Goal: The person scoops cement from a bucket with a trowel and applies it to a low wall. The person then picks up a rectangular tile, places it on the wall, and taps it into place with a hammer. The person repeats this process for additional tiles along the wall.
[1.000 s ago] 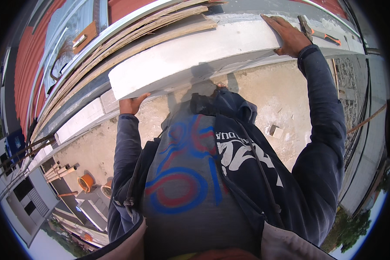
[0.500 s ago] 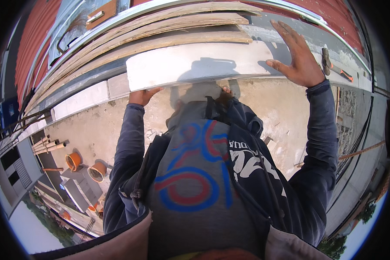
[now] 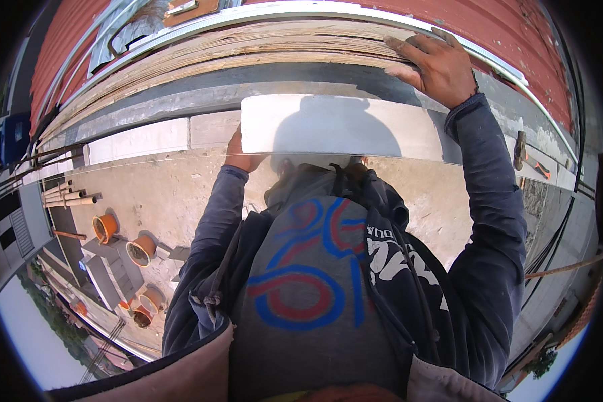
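Note:
A long white building block (image 3: 335,127) lies across the middle of the view, in line with a row of laid white blocks (image 3: 141,139) to its left. My left hand (image 3: 241,155) grips the block's lower left end from beneath. My right hand (image 3: 439,67) is up at the block's far right corner, fingers spread, resting over its top edge against the grey ledge (image 3: 301,75). My own shadow falls on the block's face. My dark sleeves and printed shirt fill the lower half of the view.
Weathered wooden planks (image 3: 281,47) and a metal rail run beyond the ledge, with red corrugated roofing (image 3: 516,33) behind. A hand tool (image 3: 519,151) lies on the wall at right. Orange buckets (image 3: 141,249) and pipes (image 3: 70,197) stand on the concrete floor at left.
The block has come down from a tilted, raised position to level with the row of blocks. Both hands moved with it; my right hand slid to its upper right corner.

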Tool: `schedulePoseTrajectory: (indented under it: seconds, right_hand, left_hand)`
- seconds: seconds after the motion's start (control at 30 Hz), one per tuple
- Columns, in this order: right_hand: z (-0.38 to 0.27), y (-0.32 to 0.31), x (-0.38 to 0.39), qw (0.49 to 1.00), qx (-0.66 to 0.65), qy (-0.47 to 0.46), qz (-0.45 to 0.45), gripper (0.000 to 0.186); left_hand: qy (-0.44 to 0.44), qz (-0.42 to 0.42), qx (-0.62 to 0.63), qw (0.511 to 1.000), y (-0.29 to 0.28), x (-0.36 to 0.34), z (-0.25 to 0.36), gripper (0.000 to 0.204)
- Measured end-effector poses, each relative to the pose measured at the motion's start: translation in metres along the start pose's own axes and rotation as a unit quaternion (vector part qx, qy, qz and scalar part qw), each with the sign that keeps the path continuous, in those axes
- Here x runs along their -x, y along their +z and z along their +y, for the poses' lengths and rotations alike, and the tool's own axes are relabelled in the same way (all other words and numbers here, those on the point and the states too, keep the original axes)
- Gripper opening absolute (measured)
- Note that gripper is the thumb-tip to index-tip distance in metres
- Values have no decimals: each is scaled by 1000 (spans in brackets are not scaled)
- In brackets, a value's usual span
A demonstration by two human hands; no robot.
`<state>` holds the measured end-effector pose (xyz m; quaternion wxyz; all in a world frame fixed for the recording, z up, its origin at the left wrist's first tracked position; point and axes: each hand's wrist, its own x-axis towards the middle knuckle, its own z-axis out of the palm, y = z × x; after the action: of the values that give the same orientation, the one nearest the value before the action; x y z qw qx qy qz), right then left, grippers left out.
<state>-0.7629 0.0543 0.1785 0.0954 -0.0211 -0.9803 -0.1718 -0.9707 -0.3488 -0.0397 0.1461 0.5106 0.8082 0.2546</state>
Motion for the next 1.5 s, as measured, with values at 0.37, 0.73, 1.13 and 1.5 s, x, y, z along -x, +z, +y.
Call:
schedulePoseTrajectory:
  seconds: [0.37,0.73,1.13,1.5]
  right_hand:
    - [37,11,-41,998,16,-39,-49,53]
    - [29,20,-50,995,53,-55,-57,62]
    - [47,-85,181,904,-187,259,-283,128]
    - [45,-41,246,915,-82,301,-256,120]
  left_hand:
    - [-61,3,34,998,-3,0,2,60]
    - [-33,-1,-2,999,-2,-3,3,61]
    - [116,-14,-116,986,7,6,-48,49]
    - [109,-97,-222,964,19,9,-69,52]
